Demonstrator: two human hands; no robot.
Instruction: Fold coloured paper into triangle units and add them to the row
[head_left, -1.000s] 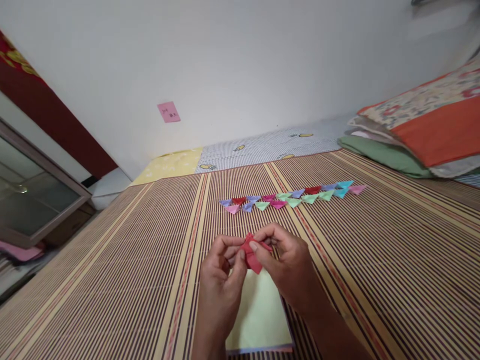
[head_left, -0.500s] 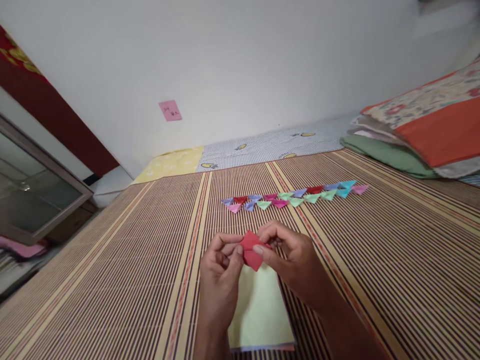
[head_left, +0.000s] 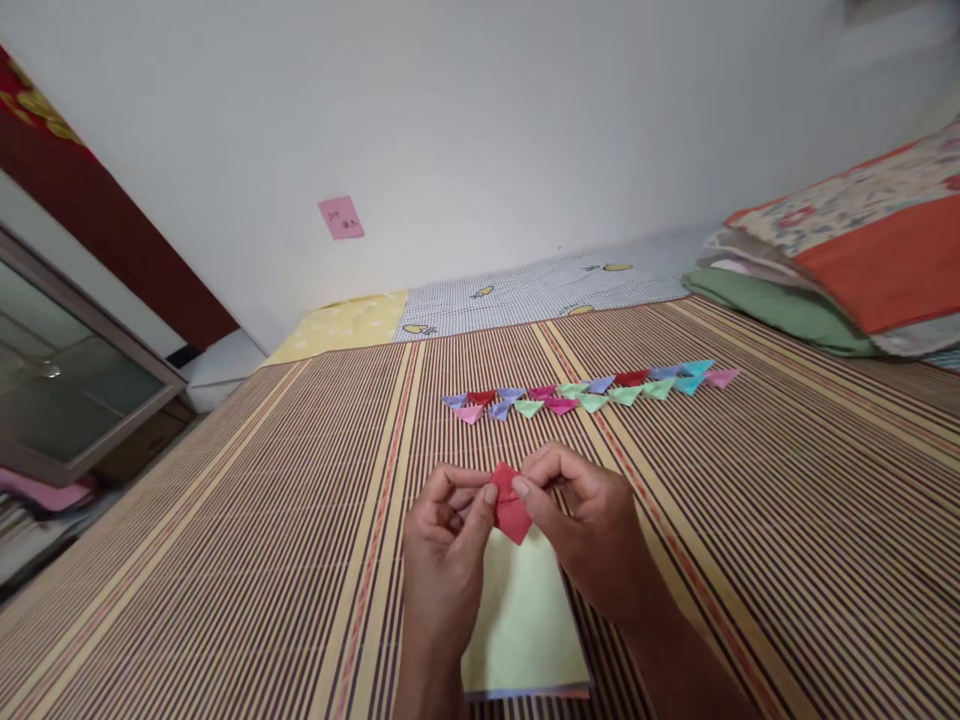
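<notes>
A small red folded paper point(head_left: 514, 518) is held up between both hands, one corner pointing down toward me. My left hand point(head_left: 448, 530) pinches its left side with the thumb in front. On the other side, my right hand point(head_left: 581, 520) grips the upper right, its thumb pressed on the front face and the fingers behind, partly hidden. Beneath the hands lies a stack of coloured paper sheets point(head_left: 529, 620), pale yellow-green on top. Beyond them, two rows of small folded paper triangles point(head_left: 592, 402) in several colours rest on the mat.
A striped bamboo mat point(head_left: 285, 540) covers the bed. Folded bedding point(head_left: 847, 270) is piled at the right. A pink note point(head_left: 341, 217) is stuck on the white wall, and a glass-fronted cabinet point(head_left: 67, 370) stands at the left.
My right thumb has shifted up on the red paper, and its right corner no longer shows. Both hands have moved very slightly right.
</notes>
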